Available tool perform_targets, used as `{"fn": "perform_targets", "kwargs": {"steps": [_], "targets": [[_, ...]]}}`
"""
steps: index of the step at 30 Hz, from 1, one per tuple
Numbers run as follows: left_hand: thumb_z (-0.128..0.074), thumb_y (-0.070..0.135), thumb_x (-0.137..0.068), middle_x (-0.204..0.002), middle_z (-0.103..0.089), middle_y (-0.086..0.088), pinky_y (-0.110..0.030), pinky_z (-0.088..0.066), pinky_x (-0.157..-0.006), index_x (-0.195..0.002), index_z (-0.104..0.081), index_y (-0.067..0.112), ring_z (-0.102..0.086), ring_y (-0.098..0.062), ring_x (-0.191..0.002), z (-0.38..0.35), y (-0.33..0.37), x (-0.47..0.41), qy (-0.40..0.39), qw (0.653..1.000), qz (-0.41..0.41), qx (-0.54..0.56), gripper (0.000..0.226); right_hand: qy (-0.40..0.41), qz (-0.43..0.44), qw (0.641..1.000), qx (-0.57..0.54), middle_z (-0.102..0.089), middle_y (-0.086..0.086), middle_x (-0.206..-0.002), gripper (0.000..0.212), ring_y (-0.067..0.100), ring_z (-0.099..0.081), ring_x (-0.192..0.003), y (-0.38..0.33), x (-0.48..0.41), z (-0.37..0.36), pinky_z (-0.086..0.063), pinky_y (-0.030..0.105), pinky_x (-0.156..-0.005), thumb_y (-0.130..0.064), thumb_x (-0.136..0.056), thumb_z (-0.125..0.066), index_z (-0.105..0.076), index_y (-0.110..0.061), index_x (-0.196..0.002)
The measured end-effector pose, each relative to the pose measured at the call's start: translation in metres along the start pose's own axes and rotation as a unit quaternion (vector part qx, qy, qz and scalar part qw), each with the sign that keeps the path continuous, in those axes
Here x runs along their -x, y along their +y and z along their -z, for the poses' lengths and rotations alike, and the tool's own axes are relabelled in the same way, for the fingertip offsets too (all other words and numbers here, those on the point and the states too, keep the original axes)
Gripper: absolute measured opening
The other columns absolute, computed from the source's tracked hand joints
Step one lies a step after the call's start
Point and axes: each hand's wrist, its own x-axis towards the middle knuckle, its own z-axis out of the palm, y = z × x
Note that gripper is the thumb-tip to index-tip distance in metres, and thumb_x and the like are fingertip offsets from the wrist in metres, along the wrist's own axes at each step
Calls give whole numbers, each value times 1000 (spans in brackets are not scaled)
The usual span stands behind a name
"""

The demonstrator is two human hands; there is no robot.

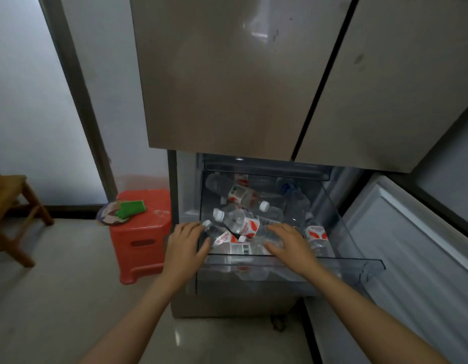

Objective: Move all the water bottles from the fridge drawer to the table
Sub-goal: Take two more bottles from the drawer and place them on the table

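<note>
Water bottles (pixel 243 196) are lying sideways in the fridge drawer (pixel 293 262). Nearest bottle (pixel 223 238) is slanting along the drawer's front, cap toward its left wall. Left hand (pixel 186 241) is hovering beside that cap, right hand (pixel 286 243) over the base end. Both are spreading fingers, gripping nothing. Drawer's front lip is probably blocking a straight pull. Red stool (pixel 141 232) is sitting left of the drawer.

Bottles (pixel 240 195), apparently piled, in drawer (pixel 293 261); stool (pixel 143 232) left.
</note>
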Motion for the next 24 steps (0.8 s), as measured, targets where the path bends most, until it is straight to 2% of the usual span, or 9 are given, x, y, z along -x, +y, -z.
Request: {"fn": "perform_targets", "kwargs": {"steps": [4,6,8,10,12,14,18,22,24], "targets": [[-52,30,-84,-115,-63,-12,-42,-40,-92,-105,-66,3,-51,-31,-111,-9,-5,-13,-41,998,-10,36,37,-85,-6,996,-39,-53,1,-132,47,15,-48,-122,1,-35,-10,-37,25,-98,-34,-87,-59,-50,-20,-131],[-42,37,-80,-108,-66,-13,-44,-44,-87,-96,-70,2,-55,-33,-104,-9,-6,-12,-40,998,-26,43,48,-148,1,987,-61,-56,-1,-129,47,12,-51,-117,-1,-50,-15,-41,23,-95,-35,-85,-63,-52,-22,-128],[-40,37,-78,-103,-67,-14,-44,-45,-83,-90,-70,1,-58,-35,-100,-9,-7,-10,-29,998,-26,47,48,-227,0,972,-68,-56,-3,-129,53,6,-51,-111,-5,-62,-21,-41,20,-90,-38,-81,-67,-51,-23,-129],[-41,35,-77,-100,-68,-15,-45,-46,-80,-87,-71,1,-59,-36,-99,-9,-6,-9,-24,998,-18,47,46,-300,9,953,-44,-55,-1,-129,58,6,-51,-110,-10,-73,-30,-43,21,-91,-37,-79,-69,-49,-20,-130],[-41,33,-77,-100,-68,-15,-46,-46,-80,-86,-70,1,-59,-37,-98,-9,-5,-9,-21,999,-10,44,45,-353,43,935,14,-54,2,-131,60,16,-52,-115,-16,-87,-41,-44,30,-96,-35,-79,-70,-48,-17,-131],[-40,33,-78,-101,-67,-15,-48,-47,-81,-87,-70,1,-58,-37,-100,-10,-5,-10,-21,999,0,41,45,-391,67,917,44,-50,3,-134,65,21,-50,-118,-23,-99,-48,-43,34,-99,-34,-77,-71,-44,-18,-134],[-38,34,-79,-105,-66,-16,-49,-45,-86,-90,-70,1,-55,-38,-105,-11,-5,-8,-19,999,25,35,47,-457,69,886,45,-38,0,-145,75,20,-42,-126,-26,-114,-53,-37,28,-95,-36,-76,-73,-34,-25,-140],[-36,36,-78,-108,-65,-16,-45,-40,-91,-92,-70,1,-53,-36,-109,-11,-7,-8,-15,999,48,18,51,-477,80,874,52,-32,0,-149,82,20,-38,-130,-28,-121,-58,-35,27,-95,-35,-76,-72,-26,-25,-143],[-37,35,-78,-106,-65,-16,-47,-42,-90,-91,-70,1,-54,-37,-107,-13,-4,-8,-6,999,47,14,50,-485,80,869,51,-28,0,-150,86,22,-37,-132,-28,-124,-59,-35,28,-98,-34,-76,-73,-23,-24,-145]]}}
